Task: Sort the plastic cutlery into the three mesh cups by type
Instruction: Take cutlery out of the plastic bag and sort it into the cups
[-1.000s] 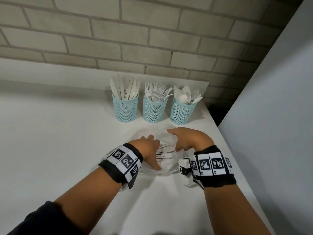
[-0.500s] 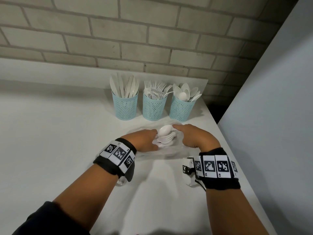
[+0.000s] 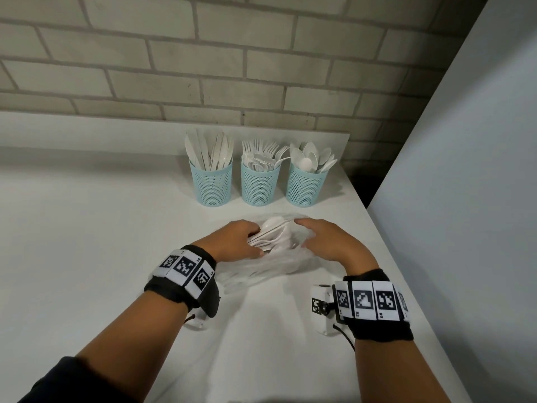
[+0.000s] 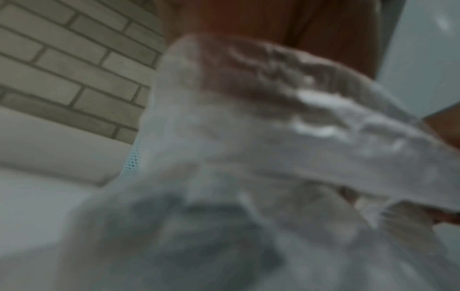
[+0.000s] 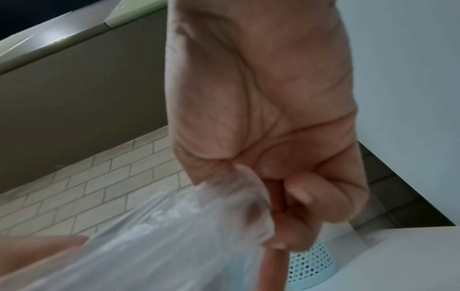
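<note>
Three teal mesh cups stand in a row by the brick wall: the left cup [image 3: 214,184] holds knives, the middle cup [image 3: 259,186] forks, the right cup [image 3: 305,186] spoons. In front of them my left hand [image 3: 255,239] grips a bundle of white plastic spoons [image 3: 274,232], bowls pointing toward the cups. A clear plastic bag [image 3: 261,270] lies under and around the bundle. My right hand [image 3: 305,231] pinches the bag's edge; in the right wrist view its fingers [image 5: 293,220] are curled on the film [image 5: 174,246]. The left wrist view is blurred and filled by the bag [image 4: 248,157].
The white counter [image 3: 87,257] ends at a right edge close to my right wrist. A grey panel [image 3: 465,199] rises just beyond that edge. The brick wall and a low white ledge [image 3: 87,132] close the back. A mesh cup [image 5: 311,261] shows low in the right wrist view.
My left hand has drawn the spoon bundle up out of the bag and toward the cups. My right hand went forward with it, still holding the bag.
</note>
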Demonstrator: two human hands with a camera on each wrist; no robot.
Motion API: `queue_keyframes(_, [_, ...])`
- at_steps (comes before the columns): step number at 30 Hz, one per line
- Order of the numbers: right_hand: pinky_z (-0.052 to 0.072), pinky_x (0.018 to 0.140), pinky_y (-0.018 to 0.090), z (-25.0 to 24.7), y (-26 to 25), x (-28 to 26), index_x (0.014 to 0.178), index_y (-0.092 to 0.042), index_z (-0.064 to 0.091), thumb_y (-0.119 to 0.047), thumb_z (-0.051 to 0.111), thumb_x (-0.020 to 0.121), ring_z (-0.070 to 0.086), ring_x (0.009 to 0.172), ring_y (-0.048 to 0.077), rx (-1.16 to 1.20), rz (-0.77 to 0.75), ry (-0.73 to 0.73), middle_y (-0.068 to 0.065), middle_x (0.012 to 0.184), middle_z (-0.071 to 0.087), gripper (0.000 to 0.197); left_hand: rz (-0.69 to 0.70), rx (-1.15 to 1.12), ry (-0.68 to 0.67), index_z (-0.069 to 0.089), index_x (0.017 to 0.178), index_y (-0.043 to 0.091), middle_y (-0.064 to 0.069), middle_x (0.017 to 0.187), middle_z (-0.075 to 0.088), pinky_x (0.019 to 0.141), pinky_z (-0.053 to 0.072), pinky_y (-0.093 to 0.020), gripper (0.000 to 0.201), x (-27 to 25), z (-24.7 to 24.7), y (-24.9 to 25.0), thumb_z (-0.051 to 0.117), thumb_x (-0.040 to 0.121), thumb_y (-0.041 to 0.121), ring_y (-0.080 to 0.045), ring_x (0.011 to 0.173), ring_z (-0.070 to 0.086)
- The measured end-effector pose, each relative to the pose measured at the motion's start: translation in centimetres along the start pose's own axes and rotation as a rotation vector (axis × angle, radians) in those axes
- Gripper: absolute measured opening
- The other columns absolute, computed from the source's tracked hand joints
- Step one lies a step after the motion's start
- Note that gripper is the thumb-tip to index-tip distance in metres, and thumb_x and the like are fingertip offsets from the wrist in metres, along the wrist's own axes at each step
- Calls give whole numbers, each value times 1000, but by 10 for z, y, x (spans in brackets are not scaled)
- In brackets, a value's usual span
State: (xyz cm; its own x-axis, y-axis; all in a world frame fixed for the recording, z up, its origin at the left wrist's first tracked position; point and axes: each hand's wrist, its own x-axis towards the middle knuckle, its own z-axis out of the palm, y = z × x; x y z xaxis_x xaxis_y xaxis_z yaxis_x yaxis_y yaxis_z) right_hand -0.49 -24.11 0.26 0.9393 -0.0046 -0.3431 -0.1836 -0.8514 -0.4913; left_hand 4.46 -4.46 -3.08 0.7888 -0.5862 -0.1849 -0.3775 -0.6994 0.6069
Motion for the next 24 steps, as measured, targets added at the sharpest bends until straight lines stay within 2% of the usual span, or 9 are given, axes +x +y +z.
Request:
queue_keyframes(4, [32, 106, 29, -3, 1, 3, 143, -21, 38, -5, 48, 90, 37, 135, 23, 45, -2, 48, 5, 149, 37, 56, -17, -119, 57, 62, 82, 19, 6, 77, 58, 65, 37, -22, 10, 1, 3, 1, 66, 86, 28, -11, 74, 51])
queue_keyframes(6, [33, 106, 30, -5, -1, 5, 142, -21, 39, -5, 48, 88, 37, 135, 22, 69, -6, 53, 5, 149, 38, 56, -23, -146, 69, 64, 97, 15, 5, 88, 61, 75, 42, -26, 16, 1, 2, 1, 62, 89, 29, -14, 83, 56])
queue_keyframes(9, [38, 102, 29, -10, -4, 6, 141, -19, 41, -7, 52, 87, 42, 132, 21, 129, -10, 54, 4, 147, 40, 56, -34, -146, 71, 59, 108, 12, -3, 106, 65, 88, 46, -34, 25, -1, -1, 1, 55, 93, 31, -22, 98, 60])
queue_keyframes(13, [44, 98, 31, -8, -6, 4, 143, -23, 36, -15, 64, 85, 45, 128, 21, 178, -31, 39, 1, 146, 40, 65, -64, -179, 52, 56, 119, 11, -5, 117, 63, 97, 44, -37, 30, -2, -5, 5, 51, 95, 29, -21, 107, 58])
queue_keyframes(14, [42, 99, 30, -6, -5, 5, 143, -23, 35, -16, 66, 84, 43, 129, 20, 184, -33, 38, 1, 147, 39, 67, -65, -198, 59, 60, 111, 12, -4, 109, 65, 92, 46, -35, 24, -1, -4, 4, 53, 94, 28, -19, 100, 60])
queue_keyframes(16, [35, 102, 27, -3, -4, 4, 144, -23, 33, -15, 66, 84, 39, 133, 19, 202, -27, 46, 1, 148, 38, 70, -75, -240, 62, 63, 81, 19, 6, 78, 63, 70, 44, -22, 13, -1, -3, 7, 59, 91, 27, -7, 72, 56])
queue_keyframes(18, [34, 104, 27, 0, 0, 1, 145, -23, 32, -15, 66, 84, 37, 135, 19, 227, -19, 46, 1, 149, 36, 71, -95, -265, 63, 52, 63, 17, 6, 59, 47, 57, 30, -22, 30, 0, 0, 7, 65, 87, 28, -8, 54, 39])
queue_keyframes(21, [35, 105, 28, -1, 3, 0, 143, -23, 35, -16, 65, 84, 38, 133, 19, 270, -26, 73, 0, 148, 38, 66, -110, -295, 115, 41, 56, 11, 2, 53, 33, 58, 22, -28, 45, 3, 0, 8, 71, 81, 33, -13, 53, 28])
queue_keyframes(24, [34, 105, 28, 0, 5, 2, 143, -21, 37, -18, 65, 85, 41, 131, 19, 301, -17, 100, 1, 146, 41, 65, -134, -317, 118, 57, 70, -3, -10, 63, 52, 63, 31, -28, 40, 4, 1, 11, 66, 85, 33, -15, 61, 43])
